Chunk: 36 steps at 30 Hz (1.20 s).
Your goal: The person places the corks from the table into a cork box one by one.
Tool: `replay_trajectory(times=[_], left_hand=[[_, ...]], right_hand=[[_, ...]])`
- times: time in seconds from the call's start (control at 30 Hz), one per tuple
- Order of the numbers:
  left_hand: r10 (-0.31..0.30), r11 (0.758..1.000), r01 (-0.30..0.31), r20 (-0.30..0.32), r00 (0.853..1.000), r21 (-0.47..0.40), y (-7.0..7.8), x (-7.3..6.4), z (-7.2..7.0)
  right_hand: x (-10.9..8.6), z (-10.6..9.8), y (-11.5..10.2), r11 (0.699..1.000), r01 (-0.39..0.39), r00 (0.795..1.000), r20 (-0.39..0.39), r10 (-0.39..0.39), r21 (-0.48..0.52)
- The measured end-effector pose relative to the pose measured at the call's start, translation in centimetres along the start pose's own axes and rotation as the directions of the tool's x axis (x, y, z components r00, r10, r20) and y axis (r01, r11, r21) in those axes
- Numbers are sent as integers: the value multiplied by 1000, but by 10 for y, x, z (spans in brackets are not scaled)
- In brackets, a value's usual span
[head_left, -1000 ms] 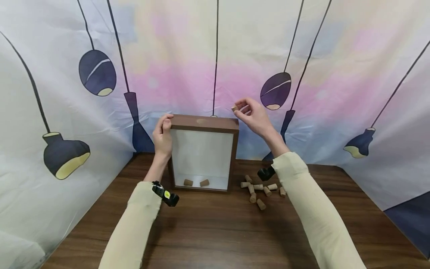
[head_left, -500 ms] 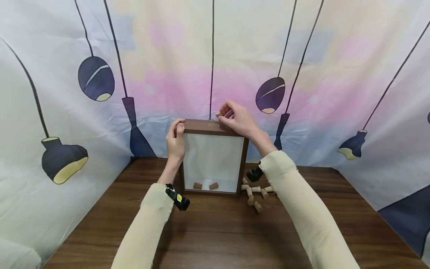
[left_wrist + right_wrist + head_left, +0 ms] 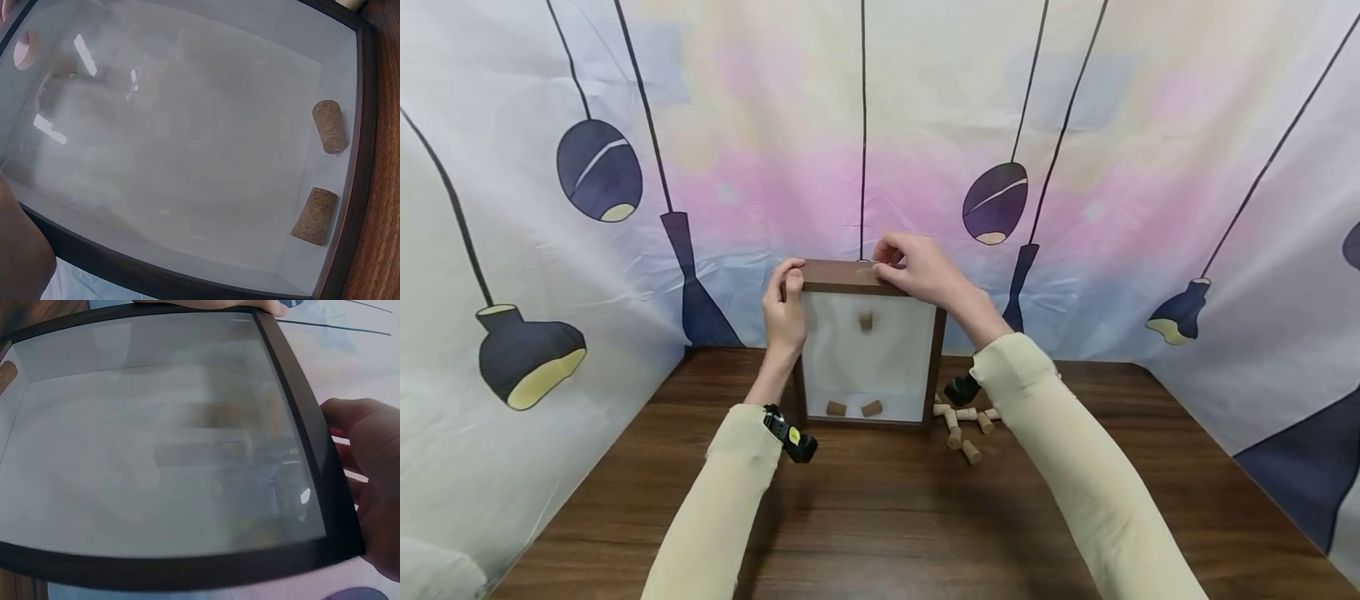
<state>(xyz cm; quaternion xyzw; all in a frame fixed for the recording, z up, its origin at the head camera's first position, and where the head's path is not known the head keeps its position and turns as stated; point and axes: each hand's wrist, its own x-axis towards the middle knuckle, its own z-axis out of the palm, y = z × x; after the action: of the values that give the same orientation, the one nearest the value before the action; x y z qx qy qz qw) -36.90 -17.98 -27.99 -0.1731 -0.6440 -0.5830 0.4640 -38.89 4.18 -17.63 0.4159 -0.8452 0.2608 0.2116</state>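
A shadow box [image 3: 865, 358] with a dark wooden frame and a clear front stands upright on the table. My left hand [image 3: 785, 308] grips its top left corner. Two corks [image 3: 330, 127] lie on the floor inside, and a blurred falling cork [image 3: 867, 321] is in mid-air behind the front pane. My right hand [image 3: 921, 268] is at the top board, right beside the round hole [image 3: 26, 50], with fingers loosely bent and no cork visible between them. In the right wrist view the falling cork [image 3: 225, 415] is only a brown smear.
Several loose corks [image 3: 970, 450] lie on the wooden table [image 3: 865, 517] to the right of the box, partly hidden by the right wrist camera [image 3: 961, 390]. A cloth backdrop [image 3: 775, 125] printed with lamps hangs close behind.
My right hand has moved left and down to the hole, and the cork it pinched is now dropping inside the box. The box and left hand have shifted slightly right in view.
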Motion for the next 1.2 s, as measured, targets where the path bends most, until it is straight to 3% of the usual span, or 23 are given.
replay_trajectory(times=[0.07, 0.33, 0.57, 0.6, 0.83, 1.07, 1.2], left_hand=[[4, 1000, -4, -6, 1000, 14, 8, -1, -3], [45, 997, -43, -45, 998, 58, 8, 1, -13], [37, 994, -34, -29, 999, 103, 6, -1, -14], [41, 994, -38, -26, 999, 103, 6, -1, -13], [29, 992, -24, -34, 999, 124, -34, 14, -15], [7, 987, 0, -45, 999, 164, -36, 14, -22], [13, 991, -9, -28, 1000, 130, -33, 14, -21]], right_hand=[[-5, -1, 3, 1000, -6, 999, -35, 7, 10], [-41, -10, 19, 998, -56, 984, -165, 61, 40], [-89, -11, 48, 980, -124, 933, -317, 168, 155], [-96, -12, 52, 976, -137, 930, -318, 185, 168], [-133, -1, 76, 968, -215, 940, -244, 240, 127], [-158, 17, 91, 954, -271, 939, -183, 291, 128], [-171, 22, 95, 930, -331, 924, -143, 354, 163]])
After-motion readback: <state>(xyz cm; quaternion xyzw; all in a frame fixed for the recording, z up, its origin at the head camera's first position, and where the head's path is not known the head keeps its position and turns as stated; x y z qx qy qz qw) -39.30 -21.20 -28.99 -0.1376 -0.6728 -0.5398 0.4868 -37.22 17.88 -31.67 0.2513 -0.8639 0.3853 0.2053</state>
